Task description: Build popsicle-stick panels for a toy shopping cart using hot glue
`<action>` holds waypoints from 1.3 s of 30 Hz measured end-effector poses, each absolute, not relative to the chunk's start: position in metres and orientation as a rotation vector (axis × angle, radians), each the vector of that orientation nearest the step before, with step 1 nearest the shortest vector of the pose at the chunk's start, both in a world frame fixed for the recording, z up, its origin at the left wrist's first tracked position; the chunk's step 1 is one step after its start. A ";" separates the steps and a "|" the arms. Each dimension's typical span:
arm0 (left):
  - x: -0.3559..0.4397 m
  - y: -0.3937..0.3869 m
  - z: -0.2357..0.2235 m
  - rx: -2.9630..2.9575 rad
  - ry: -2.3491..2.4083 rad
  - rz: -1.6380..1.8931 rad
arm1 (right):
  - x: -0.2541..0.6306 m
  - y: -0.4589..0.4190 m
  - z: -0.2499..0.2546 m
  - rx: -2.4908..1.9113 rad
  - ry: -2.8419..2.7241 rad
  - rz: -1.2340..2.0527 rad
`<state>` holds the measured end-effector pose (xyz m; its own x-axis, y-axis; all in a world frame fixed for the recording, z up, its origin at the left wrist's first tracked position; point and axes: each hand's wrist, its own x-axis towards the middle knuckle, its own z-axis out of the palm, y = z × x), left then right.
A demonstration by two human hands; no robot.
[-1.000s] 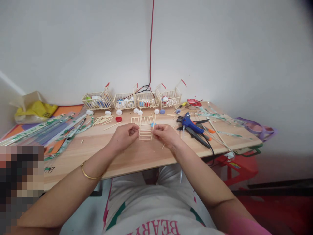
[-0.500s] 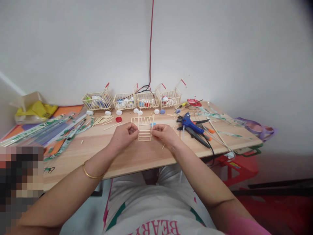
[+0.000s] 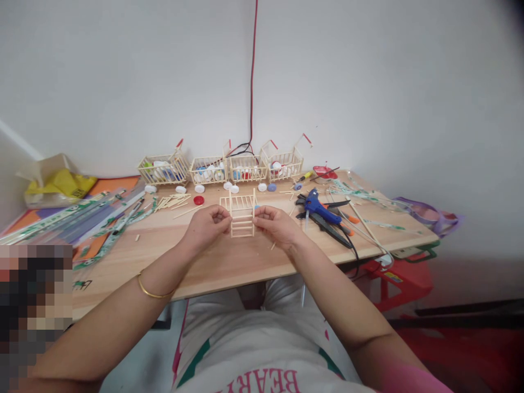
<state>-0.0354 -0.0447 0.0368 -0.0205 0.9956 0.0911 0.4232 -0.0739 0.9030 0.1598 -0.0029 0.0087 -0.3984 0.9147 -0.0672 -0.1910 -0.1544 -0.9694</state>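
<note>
A small ladder-like frame of thin wooden sticks [image 3: 243, 236] is held between my hands above the table, its two long sticks pointing away from me. My left hand [image 3: 210, 224] pinches its left long stick, and my right hand [image 3: 274, 222] pinches the right one. Just behind it a second slatted stick panel [image 3: 224, 203] lies flat, partly covered by the held frame. A blue cap [image 3: 257, 207] shows beside my right fingertips. To the left are a red bottle cap [image 3: 198, 200] and a heap of short sticks [image 3: 172, 201].
Several miniature stick carts [image 3: 208, 170] filled with caps stand along the wall. On the right lie a blue glue gun [image 3: 321, 207], pliers [image 3: 331, 229] and a cable. Plastic-wrapped sticks [image 3: 82, 218] and a yellow bag [image 3: 61, 184] occupy the left of the wooden table [image 3: 245, 265].
The frame's long sticks have straightened from splayed to nearly parallel, and the frame sits very slightly lower. Both hands keep their pinch almost in place.
</note>
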 end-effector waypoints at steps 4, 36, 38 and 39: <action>-0.034 -0.044 0.035 1.370 1.393 1.129 | 0.160 -0.003 0.009 -0.848 -1.281 1.681; -0.038 -0.046 0.036 0.934 1.034 0.989 | 0.164 -0.001 0.010 -0.829 -1.104 1.807; -0.034 -0.047 0.037 0.997 1.082 1.007 | 0.164 -0.001 0.009 -0.825 -1.120 1.798; -0.032 -0.047 0.037 1.035 1.115 1.023 | 0.163 -0.001 0.009 -0.821 -1.132 1.793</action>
